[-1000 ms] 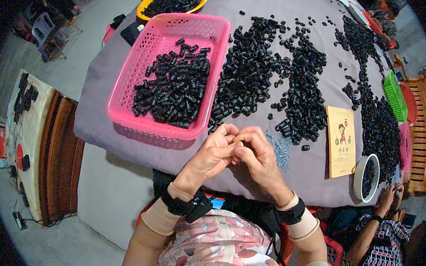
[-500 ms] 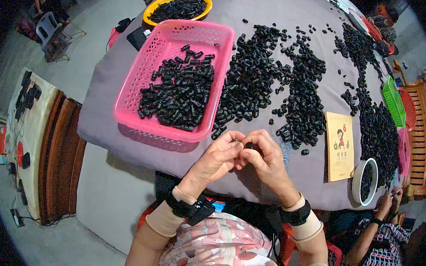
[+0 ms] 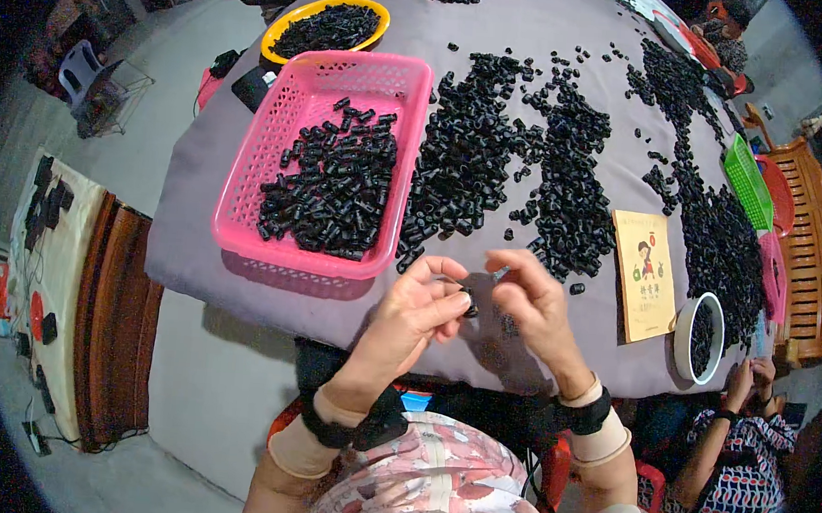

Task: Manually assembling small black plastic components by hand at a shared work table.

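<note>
Between the thumb and fingers of my left hand is a small black cylindrical plastic piece, partly covered by the fingertips. My right hand hovers just to the right of it, its thumb and forefinger apart and no piece plainly between them. Both hands are above the near edge of the cloth-covered table. Up and to the left, a pink perforated basket holds many similar black pieces. A broad heap of loose black pieces lies just beyond my hands.
A yellow bowl of black parts stands behind the basket. To the right lie a yellow booklet, a white bowl and another long heap. A green basket sits farther off. A co-worker's hands are at the right.
My hands were together around a black piece; now the right hand has drawn away and its fingers have opened. The piece is in my left hand. The whole view has shifted slightly.
</note>
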`<control>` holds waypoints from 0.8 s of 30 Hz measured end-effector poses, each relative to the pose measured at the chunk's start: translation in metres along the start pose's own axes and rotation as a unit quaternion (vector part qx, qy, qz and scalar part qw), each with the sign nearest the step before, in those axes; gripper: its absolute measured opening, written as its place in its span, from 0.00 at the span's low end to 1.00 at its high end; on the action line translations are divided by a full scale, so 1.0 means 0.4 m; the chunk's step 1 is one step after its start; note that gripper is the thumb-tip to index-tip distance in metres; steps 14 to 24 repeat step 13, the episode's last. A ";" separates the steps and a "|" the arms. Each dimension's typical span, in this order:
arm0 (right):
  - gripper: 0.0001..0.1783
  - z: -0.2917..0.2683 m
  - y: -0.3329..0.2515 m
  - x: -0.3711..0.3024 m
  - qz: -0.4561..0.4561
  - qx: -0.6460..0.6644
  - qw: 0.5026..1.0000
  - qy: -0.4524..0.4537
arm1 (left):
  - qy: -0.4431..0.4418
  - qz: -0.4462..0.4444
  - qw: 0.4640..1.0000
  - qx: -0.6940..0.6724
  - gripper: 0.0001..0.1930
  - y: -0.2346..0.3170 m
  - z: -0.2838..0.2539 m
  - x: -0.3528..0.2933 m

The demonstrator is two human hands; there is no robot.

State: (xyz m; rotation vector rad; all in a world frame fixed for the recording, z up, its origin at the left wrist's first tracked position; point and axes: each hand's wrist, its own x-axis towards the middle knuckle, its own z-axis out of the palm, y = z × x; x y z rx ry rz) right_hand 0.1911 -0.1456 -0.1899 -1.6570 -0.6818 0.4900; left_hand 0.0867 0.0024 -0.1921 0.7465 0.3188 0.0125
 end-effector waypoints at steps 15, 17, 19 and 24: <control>0.06 -0.126 0.050 0.058 -0.034 -0.295 0.952 0.071 | 0.070 0.227 0.925 0.297 0.21 0.161 -0.035 0.016; 0.06 -0.126 0.050 0.058 -0.034 -0.295 0.952 0.071 | 0.070 0.227 0.925 0.297 0.21 0.161 -0.035 0.016; 0.06 -0.126 0.050 0.058 -0.034 -0.295 0.952 0.071 | 0.070 0.227 0.925 0.297 0.21 0.161 -0.035 0.016; 0.06 -0.126 0.050 0.058 -0.034 -0.295 0.952 0.071 | 0.070 0.227 0.925 0.297 0.21 0.161 -0.035 0.016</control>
